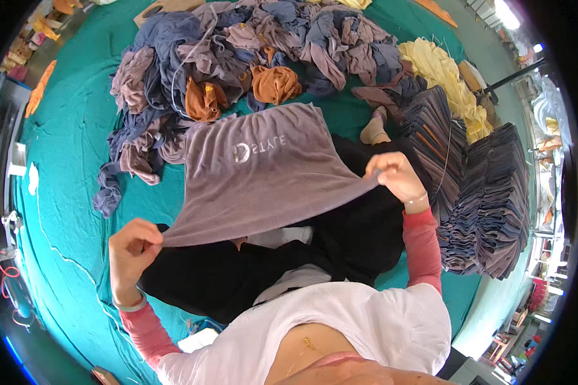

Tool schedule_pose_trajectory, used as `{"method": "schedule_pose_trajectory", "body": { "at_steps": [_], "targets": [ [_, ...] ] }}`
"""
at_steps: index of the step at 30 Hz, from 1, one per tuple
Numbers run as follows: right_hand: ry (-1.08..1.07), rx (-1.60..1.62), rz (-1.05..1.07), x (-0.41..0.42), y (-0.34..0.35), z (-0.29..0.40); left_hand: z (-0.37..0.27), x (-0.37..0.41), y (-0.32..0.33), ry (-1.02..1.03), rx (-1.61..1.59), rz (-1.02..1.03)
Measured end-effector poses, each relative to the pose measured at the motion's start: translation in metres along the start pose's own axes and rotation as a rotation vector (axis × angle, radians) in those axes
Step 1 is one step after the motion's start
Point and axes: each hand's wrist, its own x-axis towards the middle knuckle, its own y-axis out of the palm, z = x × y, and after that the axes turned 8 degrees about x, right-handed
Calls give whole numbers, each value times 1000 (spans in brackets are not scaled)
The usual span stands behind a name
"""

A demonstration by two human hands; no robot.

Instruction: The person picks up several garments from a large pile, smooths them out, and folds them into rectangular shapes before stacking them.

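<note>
A mauve-grey towel [260, 178] with pale lettering is stretched out over my crossed legs in black trousers [212, 279]. My left hand [134, 252] pinches its near left corner between thumb and fingers. At the near right corner, my right hand [391, 175] grips the cloth in the same way. The near edge hangs taut between both hands, sagging slightly. Its far edge lies towards the heap of crumpled towels [231, 53], which are blue-grey and mauve. Two rust-brown cloths [275, 85] lie at the front of that heap.
On the right stand rows of folded towels [486, 202], packed on edge. Yellow cloth [443, 82] lies behind them. A green sheet [67, 159] covers the surface under me. A white cord [72, 262] runs along its left side, and a dark pole [515, 76] juts in at right.
</note>
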Motion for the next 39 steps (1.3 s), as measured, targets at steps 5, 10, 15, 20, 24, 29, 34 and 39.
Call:
{"method": "schedule_pose_trajectory", "body": {
  "at_steps": [5,10,15,20,24,29,34,39],
  "targets": [
    [-22,-116,-260,87,2,3,24,94,-12,-7,313,-121],
    [-690,-1374,-276,133,40,-20,39,163,52,347,1042,-71],
    [24,-1253,216,143,12,-52,81,123,110,212,1352,299],
    [26,-1022,-83,226,-83,-26,66,129,104,107,1260,381],
    [169,-710,-149,315,-115,-58,30,146,94,213,1268,333],
    [107,-418,-140,412,-132,-133,13,162,81,225,1239,311],
    [-182,-233,-100,445,-96,-127,22,180,66,114,879,263],
    [-731,-505,236,366,51,2,41,224,72,41,259,93]
  ]
}}
